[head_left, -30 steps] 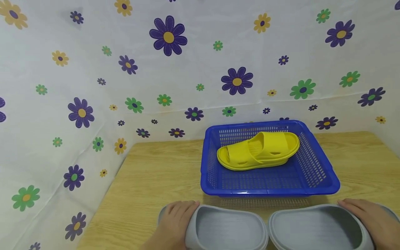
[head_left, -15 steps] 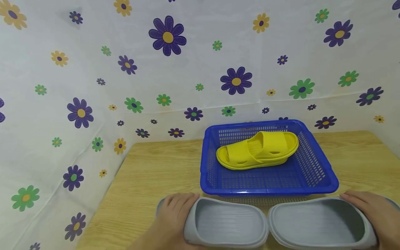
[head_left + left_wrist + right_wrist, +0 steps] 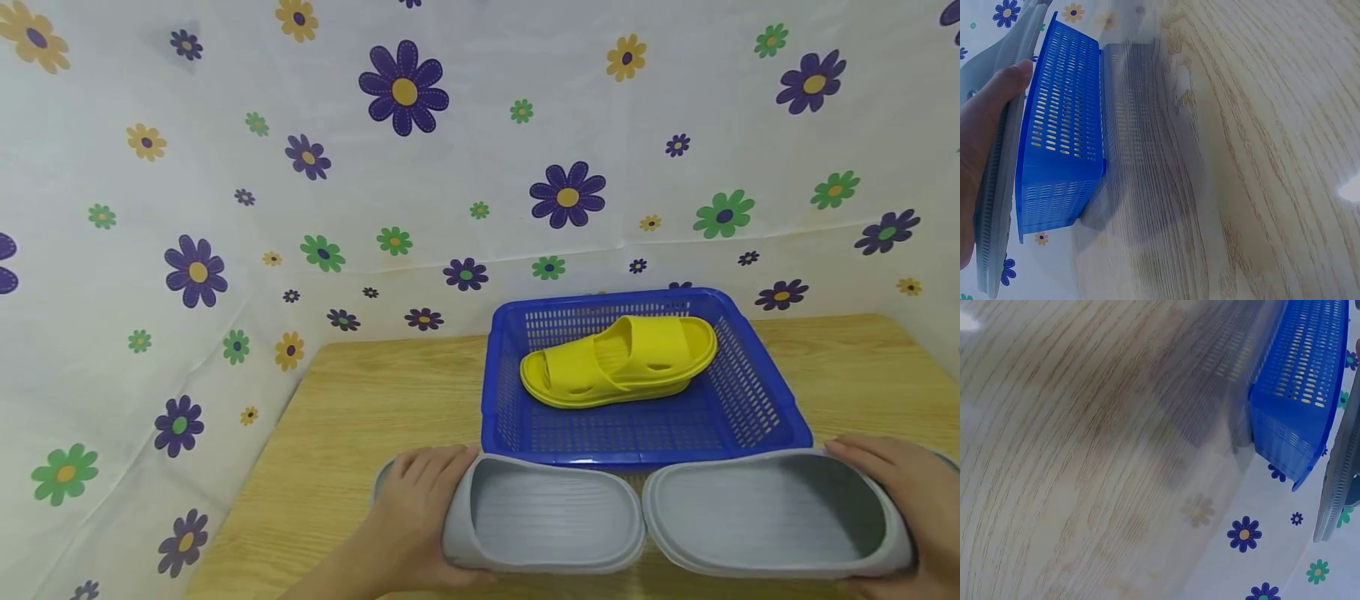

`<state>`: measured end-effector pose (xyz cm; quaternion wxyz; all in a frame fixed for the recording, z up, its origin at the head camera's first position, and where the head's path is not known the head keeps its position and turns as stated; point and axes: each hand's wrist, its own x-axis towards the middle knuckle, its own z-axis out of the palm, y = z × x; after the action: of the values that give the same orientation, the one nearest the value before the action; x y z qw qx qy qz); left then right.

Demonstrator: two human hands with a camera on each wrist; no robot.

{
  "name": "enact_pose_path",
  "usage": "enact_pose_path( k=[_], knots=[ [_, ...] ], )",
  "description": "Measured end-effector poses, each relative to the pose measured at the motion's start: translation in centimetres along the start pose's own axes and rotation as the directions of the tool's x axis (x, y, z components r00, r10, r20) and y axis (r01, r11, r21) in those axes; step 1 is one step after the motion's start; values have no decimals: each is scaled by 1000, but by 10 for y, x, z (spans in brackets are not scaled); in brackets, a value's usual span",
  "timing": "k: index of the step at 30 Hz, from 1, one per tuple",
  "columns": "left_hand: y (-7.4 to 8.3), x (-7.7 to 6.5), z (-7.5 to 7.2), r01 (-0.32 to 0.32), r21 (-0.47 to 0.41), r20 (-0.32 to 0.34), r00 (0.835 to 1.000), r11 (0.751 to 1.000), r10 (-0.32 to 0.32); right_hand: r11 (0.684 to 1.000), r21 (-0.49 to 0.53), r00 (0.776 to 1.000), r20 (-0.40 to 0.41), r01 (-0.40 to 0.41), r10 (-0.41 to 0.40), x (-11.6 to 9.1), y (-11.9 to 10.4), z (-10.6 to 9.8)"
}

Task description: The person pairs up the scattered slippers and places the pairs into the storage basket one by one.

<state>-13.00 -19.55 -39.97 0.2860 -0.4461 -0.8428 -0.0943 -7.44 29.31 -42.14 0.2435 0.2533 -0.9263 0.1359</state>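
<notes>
My left hand (image 3: pixel 420 517) grips a grey slipper (image 3: pixel 558 512) across its strap, fingers over the top and thumb underneath. My right hand (image 3: pixel 911 508) holds the matching grey slipper (image 3: pixel 757 512) the same way. Both slippers lie level, heel ends side by side in the middle, raised above the wooden table. In the left wrist view the thumb (image 3: pixel 1013 81) presses on the sole, well off the tabletop. Just beyond them stands a blue plastic basket (image 3: pixel 645 457), its front rim partly overlapped by the slippers. Inside it rests a pair of yellow slippers (image 3: pixel 577 371), one stacked partly on the other.
The wood-grain table (image 3: pixel 390 400) runs under the basket and out to both sides. Behind and to the left hangs a white sheet (image 3: pixel 465 50) printed with purple, green and yellow flowers. The basket's perforated side wall (image 3: pixel 1066 94) stands near the left-hand slipper.
Both hands have lifted the grey slippers upward and toward the basket's front rim. The basket and the yellow slippers have stayed in place.
</notes>
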Motion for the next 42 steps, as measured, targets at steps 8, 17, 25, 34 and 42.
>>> enact_pose_path(
  k=[8,17,25,34,42],
  knots=[
    [1,6,3,-52,23,-32,998,998,53,995,58,994,-78,84,-80,10,-3,2],
    [3,13,3,-56,43,-22,998,998,57,983,68,978,-127,172,-162,22,-5,-2],
    [5,18,1,-62,73,-4,998,995,62,976,48,972,-114,214,-208,32,-8,-5],
    [8,26,1,-75,102,18,997,992,73,995,-62,995,58,79,-75,31,-18,-8],
    [15,34,4,-86,117,14,996,989,85,986,-39,986,-26,162,-163,41,-23,-7]
  ],
)
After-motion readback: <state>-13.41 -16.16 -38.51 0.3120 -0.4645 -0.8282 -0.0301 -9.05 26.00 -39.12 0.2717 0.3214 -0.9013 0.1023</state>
